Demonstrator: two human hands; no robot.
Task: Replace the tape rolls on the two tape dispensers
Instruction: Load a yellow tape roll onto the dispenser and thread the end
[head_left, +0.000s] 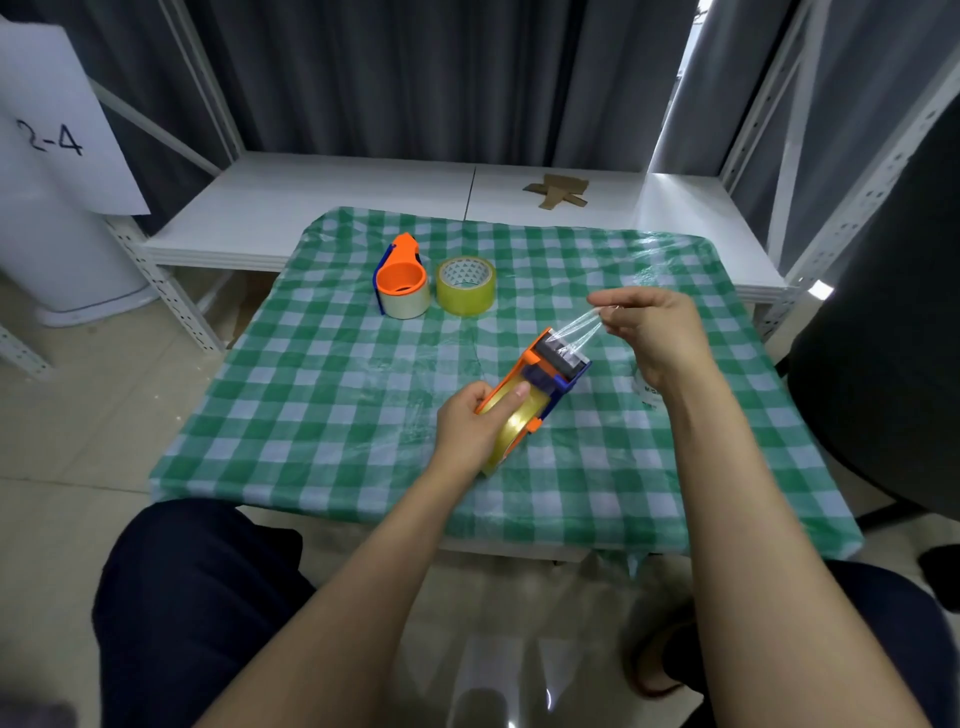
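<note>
Two hands: the left hand (467, 423) wraps the body of the held dispenser (540, 384), one finger lying along its roll (514, 423). The right hand (654, 332) pinches the tape end (582, 327) with its fingers drawn narrow, just past the cutter (569, 358).
Held dispenser: over the near middle of the desk (322, 415), tilted, with the cutter pointing away and to the right. I cannot tell whether its low end touches the cloth (597, 467).
Tape handling: probably a thin, soft, sticky film that folds on itself and clings to skin. It is best kept taut and held only at the very end.
Dispenser handling: looks like light, stiff plastic. Grip it by the body sides and keep clear of the cutter, which is likely sharp.
Roll handling: seems firm and smooth. It could turn on its hub unless a finger brakes it.
Second dispenser (400, 278): beyond and left of the held dispenser, resting on the desk with a pale roll on it.
Spare roll (466, 287): beyond the held dispenser and just beside the second dispenser. It lies flat with the core up and is easy to take by the rim.
White thing (647, 391): right of the held dispenser, mostly hidden by the right wrist. I cannot tell what it is.
Edges: the desk's near edge runs close behind the held dispenser, toward the person. The right edge lies past the right hand.
Room: the widest bare cloth is left of the held dispenser. The cloth is glossy and wrinkled, so things may slide.
Beyond: a shelf (311, 208) with a cardboard scrap (558, 189) is far behind the held dispenser, and a chair (883, 338) stands far to its right.
</note>
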